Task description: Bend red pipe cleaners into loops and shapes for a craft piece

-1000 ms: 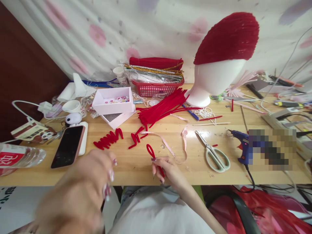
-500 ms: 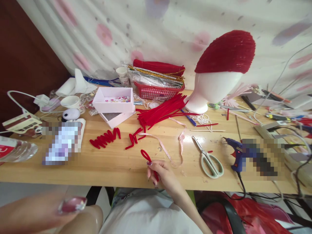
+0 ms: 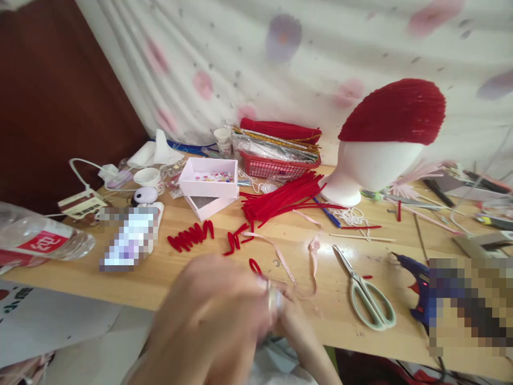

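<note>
A looped red fuzzy stem (image 3: 255, 267) sticks up from the fingers of my right hand (image 3: 290, 310), low in the middle over the table's front edge. My left hand (image 3: 216, 307) is large and blurred in front of it, covering part of the right hand, and its fingertips are hidden or smeared. Left of the loop lie a zigzag row of bent red pieces (image 3: 191, 236) and a few more bent red pieces (image 3: 236, 239). Scissors (image 3: 366, 297) rest to the right, beside a pink measuring tape (image 3: 313, 262).
A bundle of red stems (image 3: 282, 198) lies before a red basket (image 3: 276, 167). Behind stands a white head form (image 3: 377, 160) with a red cap (image 3: 396, 112). A glue gun (image 3: 419, 289) is at right; a bottle (image 3: 44, 238), phone (image 3: 130, 238) and white box (image 3: 208, 184) are left.
My left hand has come from the lower left to my right hand and now partly covers it. The view has shifted, so the table's objects appear lower and further right.
</note>
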Available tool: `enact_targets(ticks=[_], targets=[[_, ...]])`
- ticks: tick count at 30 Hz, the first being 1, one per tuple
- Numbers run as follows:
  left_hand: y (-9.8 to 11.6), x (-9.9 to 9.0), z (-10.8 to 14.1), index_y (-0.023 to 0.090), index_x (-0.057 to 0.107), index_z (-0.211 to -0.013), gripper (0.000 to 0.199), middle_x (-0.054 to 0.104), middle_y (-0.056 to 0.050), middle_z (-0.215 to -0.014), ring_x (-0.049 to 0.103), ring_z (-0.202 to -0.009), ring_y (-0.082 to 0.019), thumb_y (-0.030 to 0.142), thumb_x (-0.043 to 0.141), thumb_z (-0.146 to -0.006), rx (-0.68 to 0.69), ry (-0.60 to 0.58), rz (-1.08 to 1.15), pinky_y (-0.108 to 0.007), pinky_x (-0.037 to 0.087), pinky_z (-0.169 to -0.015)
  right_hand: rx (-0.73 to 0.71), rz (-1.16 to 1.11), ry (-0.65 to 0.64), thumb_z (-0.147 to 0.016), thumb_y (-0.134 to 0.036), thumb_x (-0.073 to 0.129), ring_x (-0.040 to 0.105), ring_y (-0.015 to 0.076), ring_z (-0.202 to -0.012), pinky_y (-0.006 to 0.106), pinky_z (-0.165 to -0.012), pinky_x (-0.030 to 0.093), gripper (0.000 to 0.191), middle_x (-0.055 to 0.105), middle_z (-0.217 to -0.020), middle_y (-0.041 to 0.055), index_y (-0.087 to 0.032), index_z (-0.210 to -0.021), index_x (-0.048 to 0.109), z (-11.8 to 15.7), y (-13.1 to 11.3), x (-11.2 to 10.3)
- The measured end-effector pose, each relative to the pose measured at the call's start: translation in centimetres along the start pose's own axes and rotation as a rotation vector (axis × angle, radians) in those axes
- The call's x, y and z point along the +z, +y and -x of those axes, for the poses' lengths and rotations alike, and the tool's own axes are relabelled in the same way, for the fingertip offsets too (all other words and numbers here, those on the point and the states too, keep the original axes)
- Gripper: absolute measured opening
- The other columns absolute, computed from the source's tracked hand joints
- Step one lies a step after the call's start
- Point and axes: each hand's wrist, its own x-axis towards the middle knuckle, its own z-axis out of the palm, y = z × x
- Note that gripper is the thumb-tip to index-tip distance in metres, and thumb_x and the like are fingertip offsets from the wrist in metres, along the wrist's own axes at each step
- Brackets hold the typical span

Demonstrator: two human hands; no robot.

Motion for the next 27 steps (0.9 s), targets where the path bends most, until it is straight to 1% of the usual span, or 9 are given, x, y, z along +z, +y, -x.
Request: enact_targets(ticks=[1, 3, 5, 7, 9, 12, 18, 23, 27], targets=[[-1.0, 1.0, -1.0, 0.029, 0.060, -0.126, 0.039, 0.062, -0.007, -0.128, 0.057, -0.118, -0.027, 0.025, 0.065, -0.088, -0.057, -0.024, -0.021, -0.045, 0.051, -0.098, -0.016, 0.009, 0.003, -0.081, -0.049, 0.057, 0.038, 0.0093, -0.037, 0.024, -0.046, 0.031, 0.042, 0.044, -0.037, -0.0046, -0.018, -0.052, 0.060, 0.0, -0.2, 0.0], [-3.3, 3.1, -2.0, 0.028, 0.060, -0.128, 0.038, 0.068, -0.006, -0.123, 0.060, -0.117, -0.025, 0.025, 0.061, -0.090, -0.263, -0.096, 0.030, -0.041, 0.049, -0.101, -0.025, 0.045, -0.004, -0.081, -0.046, 0.057, 0.038, 0.0091, -0.037, 0.024, -0.046, 0.030, 0.042, 0.044, -0.037, -0.0043, -0.018, -0.050, 0.060, -0.1, -0.7, 0.2], [-5.3, 4.5, -1.8, 0.022, 0.063, -0.124, 0.033, 0.072, -0.009, -0.116, 0.066, -0.110, -0.023, 0.034, 0.053, -0.095, -0.500, -0.159, 0.193, -0.037, 0.052, -0.097, -0.016, 0.094, -0.019, -0.080, -0.045, 0.056, 0.038, 0.0089, -0.037, 0.023, -0.045, 0.029, 0.042, 0.044, -0.036, -0.0035, -0.017, -0.048, 0.061, -0.3, -1.1, 0.4], [-6.4, 5.1, -0.9, 0.017, 0.069, -0.114, 0.034, 0.075, -0.010, -0.107, 0.070, -0.101, -0.023, 0.040, 0.052, -0.095, -0.608, -0.175, 0.279, -0.034, 0.055, -0.091, 0.001, 0.154, -0.037, -0.078, -0.043, 0.055, 0.038, 0.0090, -0.036, 0.023, -0.044, 0.028, 0.042, 0.045, -0.036, -0.0026, -0.017, -0.046, 0.063, -0.5, -1.2, 0.8], [-6.6, 5.1, -0.1, 0.016, 0.073, -0.103, 0.032, 0.077, -0.009, -0.098, 0.071, -0.094, -0.022, 0.040, 0.053, -0.094, -0.607, -0.149, 0.277, -0.032, 0.055, -0.086, 0.014, 0.204, -0.045, -0.076, -0.042, 0.053, 0.038, 0.0091, -0.035, 0.023, -0.043, 0.027, 0.042, 0.045, -0.035, -0.0019, -0.017, -0.043, 0.062, -0.8, -1.1, 1.1], [-5.9, 4.6, 0.4, 0.017, 0.076, -0.092, 0.031, 0.078, -0.007, -0.090, 0.071, -0.086, -0.019, 0.036, 0.051, -0.096, -0.532, -0.110, 0.235, -0.028, 0.054, -0.080, 0.018, 0.237, -0.057, -0.074, -0.039, 0.050, 0.037, 0.0092, -0.034, 0.024, -0.043, 0.027, 0.041, 0.043, -0.033, -0.0016, -0.018, -0.040, 0.061, -1.0, -0.8, 1.3], [-5.2, 4.3, 0.0, 0.019, 0.077, -0.085, 0.032, 0.077, -0.005, -0.084, 0.069, -0.079, -0.017, 0.031, 0.050, -0.096, -0.422, -0.077, 0.209, -0.025, 0.051, -0.074, 0.016, 0.245, -0.077, -0.075, -0.041, 0.050, 0.033, 0.0086, -0.033, 0.024, -0.042, 0.025, 0.043, 0.041, -0.032, -0.0024, -0.018, -0.040, 0.058, -1.2, -0.3, 1.0], [-5.3, 4.5, -0.4, 0.019, 0.077, -0.087, 0.027, 0.076, -0.005, -0.082, 0.068, -0.080, -0.017, 0.029, 0.053, -0.095, -0.385, -0.159, 0.239, -0.025, 0.049, -0.075, -0.073, 0.300, -0.109, -0.084, -0.057, 0.054, 0.041, 0.0099, -0.041, 0.023, -0.047, 0.032, 0.050, 0.053, -0.045, -0.0006, -0.016, -0.056, 0.063, -1.2, 0.1, 0.3], [-5.2, 4.5, -0.7, 0.019, 0.076, -0.087, 0.028, 0.075, -0.005, -0.081, 0.065, -0.078, -0.018, 0.028, 0.052, -0.096, -0.299, -0.213, 0.262, -0.027, 0.048, -0.074, -0.121, 0.289, -0.121, -0.085, -0.064, 0.054, 0.045, 0.0112, -0.045, 0.024, -0.048, 0.034, 0.057, 0.059, -0.050, 0.0025, -0.016, -0.055, 0.063, -1.1, 0.5, -0.1]])
